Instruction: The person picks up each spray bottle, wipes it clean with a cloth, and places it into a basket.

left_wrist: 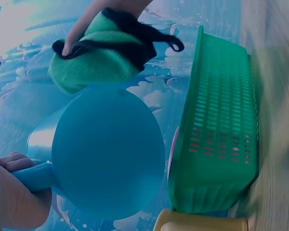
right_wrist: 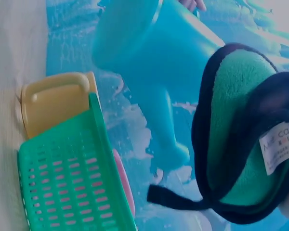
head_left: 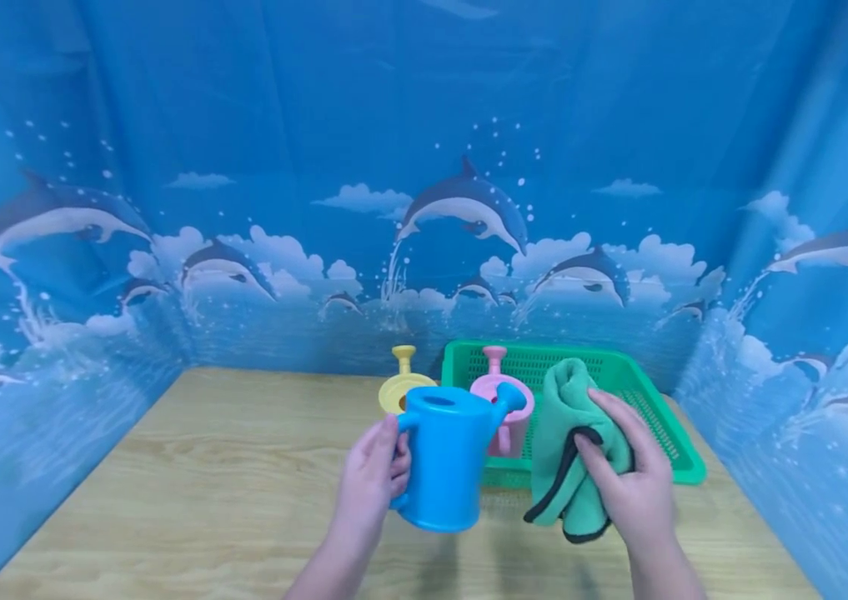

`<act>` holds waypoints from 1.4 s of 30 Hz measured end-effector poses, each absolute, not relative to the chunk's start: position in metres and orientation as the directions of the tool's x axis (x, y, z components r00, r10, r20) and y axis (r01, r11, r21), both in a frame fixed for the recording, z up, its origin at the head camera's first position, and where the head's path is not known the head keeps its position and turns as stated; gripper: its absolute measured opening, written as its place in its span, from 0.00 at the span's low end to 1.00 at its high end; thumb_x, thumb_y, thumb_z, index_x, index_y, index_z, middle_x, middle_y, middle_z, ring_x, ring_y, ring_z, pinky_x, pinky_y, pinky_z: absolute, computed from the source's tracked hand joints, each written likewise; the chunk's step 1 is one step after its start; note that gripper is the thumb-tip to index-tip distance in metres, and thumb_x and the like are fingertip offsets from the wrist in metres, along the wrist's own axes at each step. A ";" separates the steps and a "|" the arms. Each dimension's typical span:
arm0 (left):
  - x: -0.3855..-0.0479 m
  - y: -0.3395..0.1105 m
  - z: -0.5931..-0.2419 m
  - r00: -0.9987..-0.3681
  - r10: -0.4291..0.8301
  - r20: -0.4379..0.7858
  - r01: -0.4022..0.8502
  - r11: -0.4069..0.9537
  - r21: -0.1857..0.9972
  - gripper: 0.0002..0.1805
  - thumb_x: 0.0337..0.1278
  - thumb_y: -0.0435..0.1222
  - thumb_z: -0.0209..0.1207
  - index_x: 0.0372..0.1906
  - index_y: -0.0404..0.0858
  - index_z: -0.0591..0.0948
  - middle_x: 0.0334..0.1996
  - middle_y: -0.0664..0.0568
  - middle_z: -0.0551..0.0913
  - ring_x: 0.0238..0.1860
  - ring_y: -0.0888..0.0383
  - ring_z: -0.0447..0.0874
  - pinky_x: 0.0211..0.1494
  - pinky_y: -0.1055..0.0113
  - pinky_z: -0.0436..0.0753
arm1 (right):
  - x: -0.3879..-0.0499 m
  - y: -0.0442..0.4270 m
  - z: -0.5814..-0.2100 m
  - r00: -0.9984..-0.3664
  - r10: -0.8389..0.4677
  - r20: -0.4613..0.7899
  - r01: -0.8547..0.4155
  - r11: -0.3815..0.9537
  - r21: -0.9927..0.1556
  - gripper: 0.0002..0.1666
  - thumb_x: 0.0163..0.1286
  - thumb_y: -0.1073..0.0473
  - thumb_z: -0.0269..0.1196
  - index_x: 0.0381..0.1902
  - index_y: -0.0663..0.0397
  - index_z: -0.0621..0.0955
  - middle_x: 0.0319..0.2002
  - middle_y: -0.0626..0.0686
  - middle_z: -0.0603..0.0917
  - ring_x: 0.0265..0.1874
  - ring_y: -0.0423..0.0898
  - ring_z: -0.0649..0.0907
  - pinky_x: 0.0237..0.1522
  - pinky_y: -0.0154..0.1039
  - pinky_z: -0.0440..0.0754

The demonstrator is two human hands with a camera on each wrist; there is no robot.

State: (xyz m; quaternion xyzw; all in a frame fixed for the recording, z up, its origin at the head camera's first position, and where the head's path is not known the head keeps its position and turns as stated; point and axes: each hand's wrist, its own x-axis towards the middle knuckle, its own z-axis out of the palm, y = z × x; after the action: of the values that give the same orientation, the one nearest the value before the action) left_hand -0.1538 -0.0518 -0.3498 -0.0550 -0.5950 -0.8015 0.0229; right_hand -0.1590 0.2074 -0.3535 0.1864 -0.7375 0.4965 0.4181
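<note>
In the head view my left hand [head_left: 371, 467] grips a blue toy watering can [head_left: 444, 462] by its handle, upright and lifted above the table, its spout pointing right. My right hand [head_left: 637, 471] pinches a folded green cloth [head_left: 569, 450] with black edging, thumb in front. The cloth hangs just right of the can's spout, apart from it. A white label [right_wrist: 277, 147] and a black loop [right_wrist: 178, 198] show on the cloth in the right wrist view. From the left wrist, the can's round underside [left_wrist: 108, 154] faces the camera.
A green perforated basket [head_left: 686, 454] stands behind the cloth, with a pink watering can [head_left: 479, 387] inside it. Left of the basket, a yellow watering can [head_left: 397, 387] stands on the wooden table [head_left: 228, 483]. A blue dolphin-print curtain [head_left: 318, 100] closes off the back and sides.
</note>
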 end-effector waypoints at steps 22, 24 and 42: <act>-0.139 -0.035 -0.354 -0.978 -0.009 0.207 0.206 -0.146 0.968 0.24 0.75 0.43 0.45 0.27 0.25 0.69 0.15 0.56 0.65 0.15 0.67 0.61 0.21 0.78 0.64 | -0.134 0.148 -0.347 0.017 -0.422 0.906 -0.698 0.644 0.313 0.16 0.74 0.48 0.54 0.45 0.46 0.85 0.46 0.59 0.85 0.39 0.59 0.79 0.34 0.48 0.76; -0.136 -0.034 -0.353 -0.974 -0.020 0.226 0.227 -0.115 0.967 0.24 0.74 0.43 0.46 0.27 0.27 0.70 0.15 0.56 0.66 0.16 0.68 0.63 0.21 0.78 0.66 | -0.131 0.146 -0.348 -0.010 -0.436 0.900 -0.691 0.653 0.309 0.17 0.75 0.47 0.53 0.45 0.45 0.85 0.46 0.58 0.85 0.39 0.59 0.79 0.33 0.48 0.76; -0.140 -0.037 -0.355 -0.971 -0.099 0.218 0.229 -0.121 0.966 0.23 0.70 0.42 0.52 0.24 0.26 0.73 0.13 0.57 0.67 0.15 0.68 0.63 0.20 0.78 0.66 | -0.134 0.136 -0.349 0.008 -0.568 0.823 -0.721 0.567 0.398 0.17 0.77 0.51 0.49 0.46 0.43 0.85 0.47 0.51 0.86 0.37 0.55 0.81 0.28 0.44 0.78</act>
State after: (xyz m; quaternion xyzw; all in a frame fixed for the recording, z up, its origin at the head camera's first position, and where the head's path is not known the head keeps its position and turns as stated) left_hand -0.1401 -0.0369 -0.3552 -0.0498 -0.6537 -0.7470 0.1101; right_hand -0.1337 0.1361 -0.3488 0.4599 -0.7007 0.0711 0.5407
